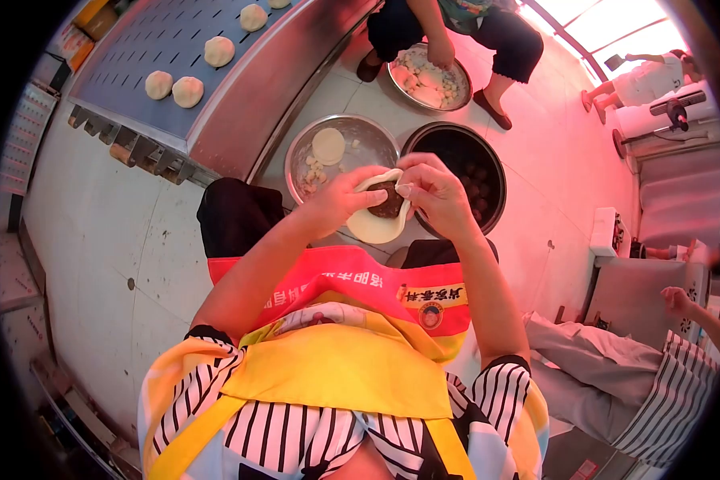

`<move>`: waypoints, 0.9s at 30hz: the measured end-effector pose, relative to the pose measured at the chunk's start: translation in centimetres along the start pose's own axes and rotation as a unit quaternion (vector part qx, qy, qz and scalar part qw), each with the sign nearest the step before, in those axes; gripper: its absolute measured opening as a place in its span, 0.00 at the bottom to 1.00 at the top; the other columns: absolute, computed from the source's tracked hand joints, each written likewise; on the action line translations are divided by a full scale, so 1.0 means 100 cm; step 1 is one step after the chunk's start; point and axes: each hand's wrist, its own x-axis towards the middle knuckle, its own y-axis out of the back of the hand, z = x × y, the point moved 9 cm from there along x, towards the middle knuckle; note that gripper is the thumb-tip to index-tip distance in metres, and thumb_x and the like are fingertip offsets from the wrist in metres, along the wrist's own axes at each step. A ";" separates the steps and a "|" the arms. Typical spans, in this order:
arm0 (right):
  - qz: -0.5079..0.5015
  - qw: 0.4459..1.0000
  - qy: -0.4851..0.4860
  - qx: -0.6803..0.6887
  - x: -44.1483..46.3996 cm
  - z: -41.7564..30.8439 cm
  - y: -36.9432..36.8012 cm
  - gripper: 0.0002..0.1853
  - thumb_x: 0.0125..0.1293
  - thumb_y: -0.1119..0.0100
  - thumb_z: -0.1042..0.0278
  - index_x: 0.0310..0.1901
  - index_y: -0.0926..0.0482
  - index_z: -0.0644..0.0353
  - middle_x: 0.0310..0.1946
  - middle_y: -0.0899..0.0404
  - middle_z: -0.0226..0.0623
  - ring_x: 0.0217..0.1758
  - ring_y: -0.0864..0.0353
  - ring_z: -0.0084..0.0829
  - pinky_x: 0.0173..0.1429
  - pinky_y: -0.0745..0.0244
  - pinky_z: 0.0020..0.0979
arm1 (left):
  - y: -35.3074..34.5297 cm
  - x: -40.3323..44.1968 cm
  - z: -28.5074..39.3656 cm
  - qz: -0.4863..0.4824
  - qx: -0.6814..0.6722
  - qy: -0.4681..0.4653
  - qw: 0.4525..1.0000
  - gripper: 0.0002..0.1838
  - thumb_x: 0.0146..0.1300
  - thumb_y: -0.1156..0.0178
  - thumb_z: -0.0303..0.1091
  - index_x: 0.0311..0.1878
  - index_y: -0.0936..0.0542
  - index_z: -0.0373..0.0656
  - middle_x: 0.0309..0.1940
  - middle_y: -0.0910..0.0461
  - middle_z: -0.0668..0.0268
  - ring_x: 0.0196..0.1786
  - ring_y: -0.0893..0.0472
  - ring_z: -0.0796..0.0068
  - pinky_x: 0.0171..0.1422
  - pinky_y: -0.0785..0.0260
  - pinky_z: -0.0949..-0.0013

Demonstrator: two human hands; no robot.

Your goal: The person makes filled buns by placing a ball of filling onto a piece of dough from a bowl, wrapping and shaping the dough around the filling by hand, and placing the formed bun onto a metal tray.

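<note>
A flat round of pale dough (376, 228) with a dark ball of filling (389, 202) on it is held up between my two hands. My left hand (342, 200) grips its left edge, the thumb resting by the filling. With fingers pinched together, my right hand (434, 190) holds the upper right edge, which is folded up. Behind my left hand, a metal basin (300, 152) holds a dough disc (328, 147) and small dough pieces (315, 173). Beyond my right hand is a black pot (494, 172) with dark balls (476, 188).
Shaped buns (219, 51) lie on a slotted metal surface (168, 48) at the upper left. A seated person's hand (441, 52) reaches into another basin (466, 94) of dough. Other people stand at the right, near a white box (608, 230).
</note>
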 end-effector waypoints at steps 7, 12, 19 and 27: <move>0.067 0.994 -0.087 0.006 -0.006 0.019 0.007 0.03 0.58 0.38 0.80 0.33 0.22 0.68 0.31 0.29 0.31 0.26 0.24 0.19 0.26 0.25 0.22 | 0.015 0.007 -0.009 0.097 0.056 -0.031 0.993 0.23 0.64 0.42 0.31 0.62 0.29 0.38 0.50 0.23 0.65 0.53 0.24 0.78 0.57 0.31 0.71; 0.015 0.999 -0.036 -0.037 -0.006 0.007 -0.001 0.03 0.58 0.38 0.79 0.32 0.22 0.68 0.31 0.29 0.32 0.27 0.23 0.20 0.27 0.24 0.22 | 0.006 0.005 -0.004 0.039 0.104 -0.041 0.993 0.20 0.64 0.42 0.31 0.59 0.26 0.37 0.49 0.22 0.65 0.50 0.24 0.80 0.55 0.30 0.72; 0.044 0.998 -0.034 -0.004 -0.013 0.019 0.002 0.03 0.58 0.38 0.80 0.34 0.22 0.68 0.33 0.26 0.34 0.26 0.23 0.21 0.26 0.24 0.22 | 0.011 0.015 -0.011 -0.022 0.137 -0.004 0.990 0.23 0.66 0.44 0.32 0.64 0.31 0.38 0.51 0.23 0.63 0.53 0.24 0.76 0.60 0.31 0.69; 0.047 0.984 -0.169 0.013 -0.021 0.054 -0.003 0.07 0.59 0.37 0.78 0.37 0.23 0.71 0.28 0.25 0.34 0.25 0.23 0.21 0.26 0.23 0.23 | 0.011 0.004 -0.058 0.073 -0.151 -0.050 0.985 0.22 0.70 0.49 0.31 0.66 0.34 0.39 0.53 0.24 0.61 0.55 0.22 0.72 0.60 0.29 0.66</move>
